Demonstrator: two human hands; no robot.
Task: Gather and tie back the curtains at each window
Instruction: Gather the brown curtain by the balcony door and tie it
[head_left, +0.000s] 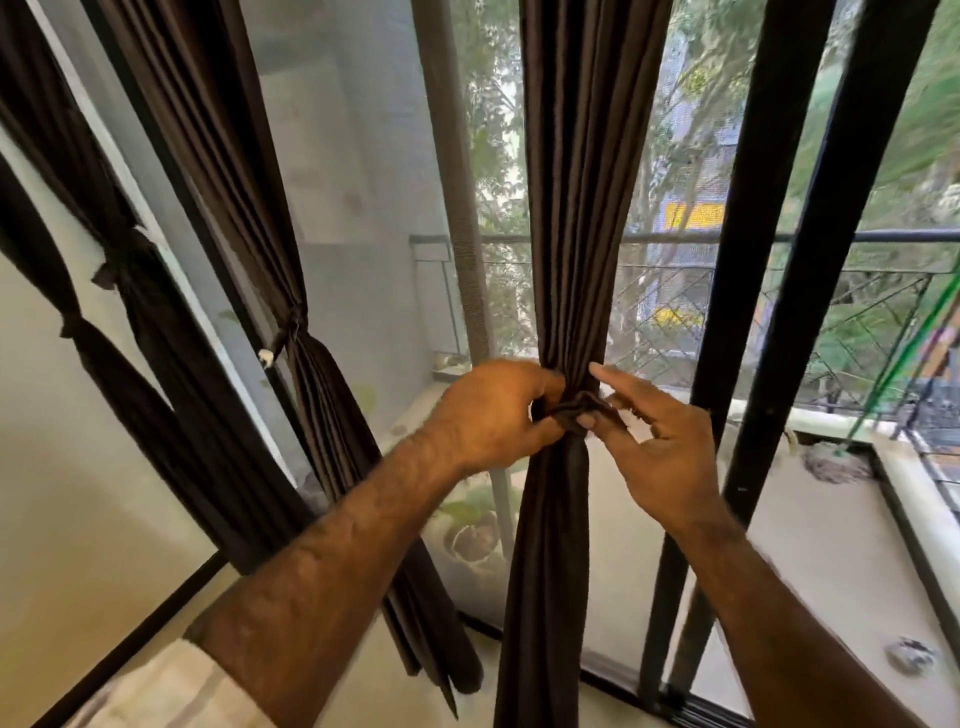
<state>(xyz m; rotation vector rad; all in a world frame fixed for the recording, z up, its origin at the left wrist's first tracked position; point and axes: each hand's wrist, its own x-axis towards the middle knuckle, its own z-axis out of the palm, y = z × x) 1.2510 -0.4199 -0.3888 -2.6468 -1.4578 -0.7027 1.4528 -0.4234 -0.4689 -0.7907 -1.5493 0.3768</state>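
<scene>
A dark brown curtain (582, 208) hangs in the middle of the view, gathered into a narrow waist at hand height. A matching dark tie band (584, 406) wraps that waist. My left hand (488, 415) grips the band's left side, fingers curled round it. My right hand (660, 441) pinches the band's right end between thumb and forefinger, the other fingers spread. Left of it, a second brown curtain (249, 197) is bound by a tie (293, 325). At the far left a third curtain (93, 332) is knotted.
Black window frame bars (810, 260) stand to the right of the held curtain. Beyond the mesh screen lie a balcony floor (810, 540), a metal railing (779, 291) and a potted plant (470, 535). Cream floor and a pale wall lie at the lower left.
</scene>
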